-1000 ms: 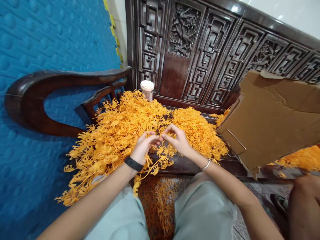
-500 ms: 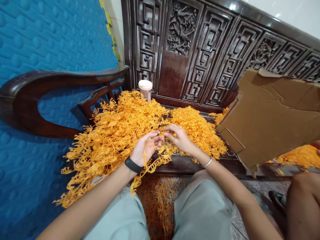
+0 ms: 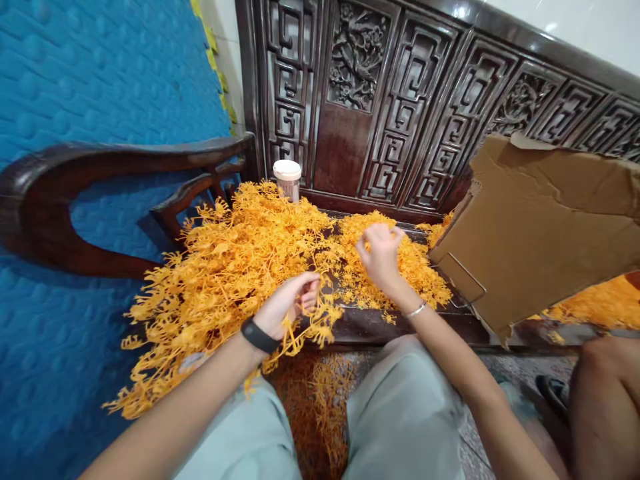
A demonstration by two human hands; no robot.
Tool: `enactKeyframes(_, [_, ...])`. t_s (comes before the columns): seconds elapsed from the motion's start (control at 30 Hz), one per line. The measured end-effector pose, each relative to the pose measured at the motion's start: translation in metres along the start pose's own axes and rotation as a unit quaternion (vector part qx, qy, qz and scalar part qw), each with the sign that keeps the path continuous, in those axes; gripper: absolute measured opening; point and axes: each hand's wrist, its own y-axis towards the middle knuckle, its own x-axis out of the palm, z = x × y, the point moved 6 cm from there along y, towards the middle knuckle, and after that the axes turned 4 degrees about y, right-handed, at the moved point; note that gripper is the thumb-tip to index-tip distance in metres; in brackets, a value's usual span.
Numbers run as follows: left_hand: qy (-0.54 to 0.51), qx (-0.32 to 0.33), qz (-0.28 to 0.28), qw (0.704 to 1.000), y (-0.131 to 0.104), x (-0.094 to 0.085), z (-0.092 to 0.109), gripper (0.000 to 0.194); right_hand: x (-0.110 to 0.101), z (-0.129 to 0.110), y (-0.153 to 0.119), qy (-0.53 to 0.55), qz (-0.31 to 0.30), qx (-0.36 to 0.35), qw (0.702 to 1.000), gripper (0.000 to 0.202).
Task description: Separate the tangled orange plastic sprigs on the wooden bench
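My left hand, with a dark band at the wrist, is closed on a branching orange plastic strand that hangs below the palm. Under and left of it spreads a large heap of similar orange strands. Over a second pile of small, spidery orange pieces is my right hand, slightly blurred. Its thumb stands apart from bent fingers, and I see nothing held; the fingertips are partly hidden.
Both piles lie on a dark carved wooden bench. A white-lidded tub stands behind the left heap. At right, a cardboard sheet leans upright, with more orange pieces beyond. Another person's knee shows at the right edge.
My right hand has moved away from the left, up and right over the small-piece pile. My left hand has shifted slightly down with the strand, its fingers more curled.
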Motion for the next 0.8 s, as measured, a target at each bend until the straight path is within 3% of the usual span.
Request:
enactKeyframes(0.07, [-0.012, -0.023, -0.021, 0.999, -0.010, 0.004, -0.005, 0.030, -0.009, 0.042, 0.001, -0.009, 0.057, 0.083, 0.995, 0.013])
enactKeyframes(0.17, [0.002, 0.008, -0.059, 0.998, -0.023, 0.008, -0.001, 0.027, -0.023, 0.092, -0.004, -0.012, 0.103, 0.166, 0.981, 0.012])
enactKeyframes(0.27, [-0.025, 0.021, -0.071, 0.997, -0.025, 0.007, 0.004, 0.027, -0.033, 0.113, -0.005, -0.017, 0.125, 0.204, 0.971, 0.014])
enactKeyframes(0.33, [-0.068, 0.031, -0.063, 0.995, -0.022, 0.005, 0.009, 0.026, -0.031, 0.116, -0.001, -0.024, 0.106, 0.204, 0.973, 0.015])
enactKeyframes(0.47, [-0.141, 0.069, -0.069, 0.985, -0.016, 0.005, 0.020, 0.024, -0.020, 0.118, 0.008, -0.061, 0.056, 0.198, 0.977, 0.022])
enactKeyframes(0.6, [-0.173, 0.104, -0.077, 0.976, -0.012, 0.004, 0.026, 0.027, -0.022, 0.108, 0.014, -0.051, 0.086, 0.179, 0.979, 0.029])
enactKeyframes(0.7, [-0.177, 0.115, -0.070, 0.975, -0.010, 0.001, 0.027, 0.028, -0.020, 0.075, 0.018, 0.094, 0.050, 0.152, 0.983, 0.023])
enactKeyframes(0.8, [-0.168, 0.113, -0.066, 0.977, -0.009, 0.001, 0.026, 0.029, -0.007, 0.019, 0.017, 0.308, -0.097, 0.111, 0.940, 0.024])
